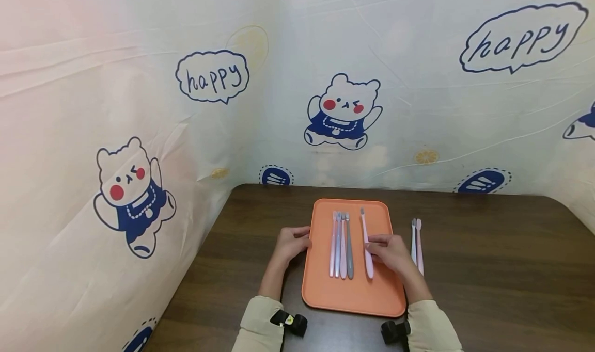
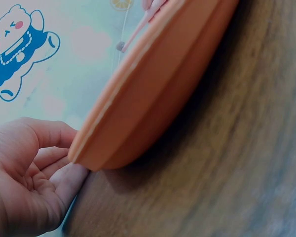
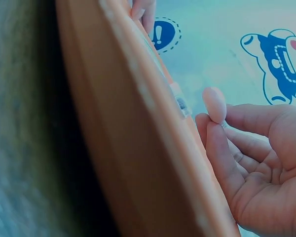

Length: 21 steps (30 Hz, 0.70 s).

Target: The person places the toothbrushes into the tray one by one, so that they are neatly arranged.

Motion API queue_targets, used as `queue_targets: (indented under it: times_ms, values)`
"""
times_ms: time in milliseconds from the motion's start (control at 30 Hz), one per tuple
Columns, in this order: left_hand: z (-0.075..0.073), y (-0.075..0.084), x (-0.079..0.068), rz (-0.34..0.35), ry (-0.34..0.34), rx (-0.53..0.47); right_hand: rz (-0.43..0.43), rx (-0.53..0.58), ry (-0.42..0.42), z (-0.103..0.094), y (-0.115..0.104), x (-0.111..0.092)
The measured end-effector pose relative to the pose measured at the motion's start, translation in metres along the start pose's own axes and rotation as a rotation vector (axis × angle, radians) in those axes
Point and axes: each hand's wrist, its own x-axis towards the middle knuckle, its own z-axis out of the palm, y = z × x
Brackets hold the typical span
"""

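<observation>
An orange tray [image 1: 325, 295] lies on the dark wooden table. My left hand [image 1: 294, 243] holds its left edge; in the left wrist view, the thumb and index finger of the left hand [image 2: 34, 173] pinch the rim. Over the tray's right half, my right hand [image 1: 389, 251] pinches a pink toothbrush [image 1: 366, 254] by its handle, bristle end pointing away. The right wrist view shows the rounded handle end of the toothbrush [image 3: 214, 104] between thumb and fingers. Several toothbrushes [image 1: 341, 249], pink, bluish and grey, lie side by side left of it on the tray.
Right of the tray, a pale bluish toothbrush [image 1: 413, 241] and a pink toothbrush [image 1: 419, 246] lie together on the table [image 1: 502, 269], partly behind the right hand and forearm. A printed white cloth [image 1: 288, 83] hangs behind the table and on its left.
</observation>
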Motion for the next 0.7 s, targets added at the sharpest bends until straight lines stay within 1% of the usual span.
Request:
queue_targets:
  times_ms: [233,467,700]
  values:
    - [0.0002,-0.0011,0.0011,-0.005,0.008,0.001,0.0,-0.021,0.006,0.0045,-0.0009,0.0009]
    - [0.0004,-0.0017,0.0016,-0.003,0.01,0.01,0.006,-0.016,0.007,0.0058,-0.0007,0.0016]
    - [0.0001,-0.0008,0.0008,-0.005,0.009,0.012,-0.004,-0.017,-0.009,0.0079,-0.0005,0.0013]
